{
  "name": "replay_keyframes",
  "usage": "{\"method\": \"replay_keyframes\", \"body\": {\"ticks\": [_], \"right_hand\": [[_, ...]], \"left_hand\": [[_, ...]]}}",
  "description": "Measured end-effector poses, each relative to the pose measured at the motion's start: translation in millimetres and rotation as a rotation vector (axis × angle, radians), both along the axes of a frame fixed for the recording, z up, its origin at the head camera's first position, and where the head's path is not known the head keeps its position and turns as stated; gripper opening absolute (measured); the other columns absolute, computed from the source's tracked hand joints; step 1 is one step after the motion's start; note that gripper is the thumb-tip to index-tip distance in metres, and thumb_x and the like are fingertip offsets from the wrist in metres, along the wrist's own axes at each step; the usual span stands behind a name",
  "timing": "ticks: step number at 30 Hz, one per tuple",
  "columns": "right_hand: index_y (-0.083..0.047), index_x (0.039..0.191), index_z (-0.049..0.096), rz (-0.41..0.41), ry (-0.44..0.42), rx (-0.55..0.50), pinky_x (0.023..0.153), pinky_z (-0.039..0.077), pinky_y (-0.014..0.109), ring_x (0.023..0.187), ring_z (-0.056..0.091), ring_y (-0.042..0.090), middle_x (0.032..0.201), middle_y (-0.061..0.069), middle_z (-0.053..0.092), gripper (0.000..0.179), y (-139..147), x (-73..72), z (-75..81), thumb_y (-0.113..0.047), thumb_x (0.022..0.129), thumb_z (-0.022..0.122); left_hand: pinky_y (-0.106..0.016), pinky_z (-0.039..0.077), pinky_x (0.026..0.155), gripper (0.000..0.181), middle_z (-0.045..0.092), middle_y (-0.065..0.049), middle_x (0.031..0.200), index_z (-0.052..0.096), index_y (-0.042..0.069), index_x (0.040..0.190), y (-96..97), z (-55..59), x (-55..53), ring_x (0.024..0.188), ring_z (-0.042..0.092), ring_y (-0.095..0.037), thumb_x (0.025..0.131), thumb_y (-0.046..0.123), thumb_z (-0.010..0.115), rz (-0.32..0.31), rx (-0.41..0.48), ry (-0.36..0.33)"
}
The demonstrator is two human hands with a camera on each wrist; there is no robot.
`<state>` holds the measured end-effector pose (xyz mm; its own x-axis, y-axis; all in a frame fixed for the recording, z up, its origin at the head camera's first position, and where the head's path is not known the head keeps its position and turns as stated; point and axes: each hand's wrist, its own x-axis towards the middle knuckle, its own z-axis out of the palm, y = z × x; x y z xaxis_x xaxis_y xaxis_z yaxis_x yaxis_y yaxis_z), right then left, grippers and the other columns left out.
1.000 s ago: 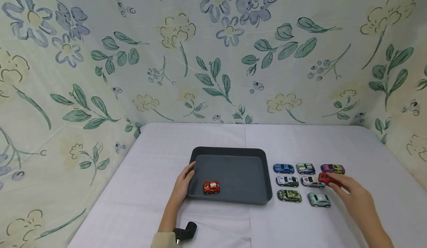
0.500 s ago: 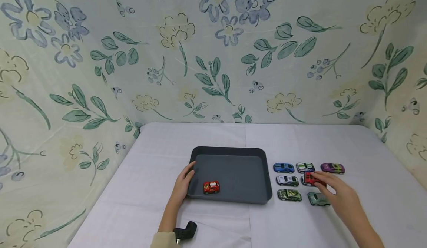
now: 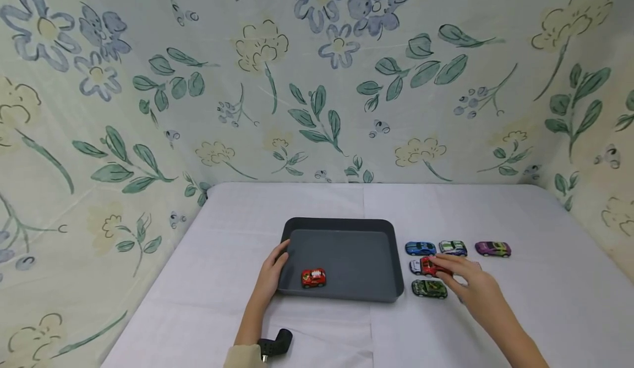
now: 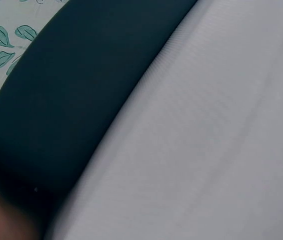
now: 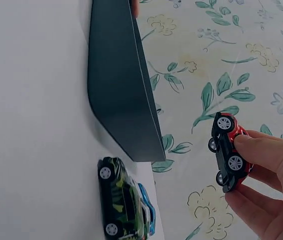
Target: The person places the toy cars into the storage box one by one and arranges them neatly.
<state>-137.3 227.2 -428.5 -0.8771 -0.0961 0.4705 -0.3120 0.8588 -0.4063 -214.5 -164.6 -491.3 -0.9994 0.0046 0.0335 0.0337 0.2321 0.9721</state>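
Observation:
My right hand (image 3: 473,288) pinches a red toy car (image 5: 229,152) between thumb and fingers. In the right wrist view the car is lifted off the table, its black underside and wheels showing. In the head view it overlaps a white toy car (image 3: 414,267), mostly hidden behind it. My left hand (image 3: 269,272) grips the left edge of a dark grey tray (image 3: 354,258), fingertips over the rim. Inside the tray, near its front left, sits another red toy car (image 3: 313,278). The tray's outer wall (image 4: 81,85) fills much of the left wrist view.
Right of the tray stand a blue toy car (image 3: 421,248), a white-and-green one (image 3: 453,248), a purple one (image 3: 492,248) and a camouflage one (image 3: 429,289). My right hand covers others. A black device (image 3: 277,343) is at my left wrist. Floral cloth (image 3: 317,82) hangs behind.
My right hand has carried the red toy car leftward, across the other cars toward the tray. My left hand and the tray have stayed in place.

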Motion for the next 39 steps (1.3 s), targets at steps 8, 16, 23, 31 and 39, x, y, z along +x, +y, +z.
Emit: {"method": "replay_keyframes", "body": {"ticks": [8,16,23,31,39], "right_hand": [[-0.014,0.105,0.069,0.075,-0.035,0.01,0.079,0.052,0.044,0.102,0.061,0.03,0.11,0.006,0.066,0.031,-34,0.7,13.2,-0.01,0.074,0.072],[-0.02,0.104,0.07,0.148,-0.064,-0.006,0.079,0.053,0.038,0.102,0.061,0.024,0.109,-0.002,0.066,0.031,-63,-2.1,12.5,-0.012,0.074,0.072],[-0.024,0.104,0.069,0.2,-0.059,0.002,0.08,0.053,0.032,0.101,0.061,0.017,0.11,-0.006,0.065,0.031,-87,-4.9,10.7,-0.015,0.075,0.071],[-0.024,0.104,0.07,0.272,0.016,0.012,0.078,0.053,0.027,0.099,0.061,0.013,0.108,-0.008,0.065,0.03,-113,-14.3,4.9,-0.018,0.075,0.072],[-0.022,0.106,0.069,0.318,0.002,-0.018,0.081,0.053,0.031,0.101,0.061,0.015,0.109,-0.006,0.065,0.029,-138,-27.3,4.8,-0.018,0.077,0.07]], "left_hand": [[-0.052,0.017,0.112,0.039,0.036,-0.009,0.145,0.045,0.017,0.134,0.1,-1.2,-1.8,0.138,0.024,-0.03,0.096,0.024,0.042,0.001,0.014,0.009],[-0.053,0.018,0.111,0.039,0.037,-0.011,0.144,0.045,0.014,0.134,0.1,-1.5,-1.8,0.137,0.025,-0.031,0.096,0.023,0.043,0.008,0.002,0.02],[-0.052,0.017,0.112,0.039,0.037,-0.011,0.144,0.045,0.014,0.134,0.3,-1.0,-2.8,0.137,0.025,-0.031,0.096,0.022,0.043,0.007,0.003,0.016],[-0.052,0.017,0.112,0.039,0.036,-0.011,0.144,0.046,0.014,0.134,-1.0,-3.4,-2.5,0.137,0.024,-0.032,0.096,0.022,0.043,0.008,-0.008,0.013],[-0.052,0.017,0.112,0.038,0.037,-0.01,0.144,0.047,0.016,0.133,-0.1,-3.0,-2.2,0.138,0.025,-0.031,0.095,0.023,0.044,0.017,0.011,0.011]]}}
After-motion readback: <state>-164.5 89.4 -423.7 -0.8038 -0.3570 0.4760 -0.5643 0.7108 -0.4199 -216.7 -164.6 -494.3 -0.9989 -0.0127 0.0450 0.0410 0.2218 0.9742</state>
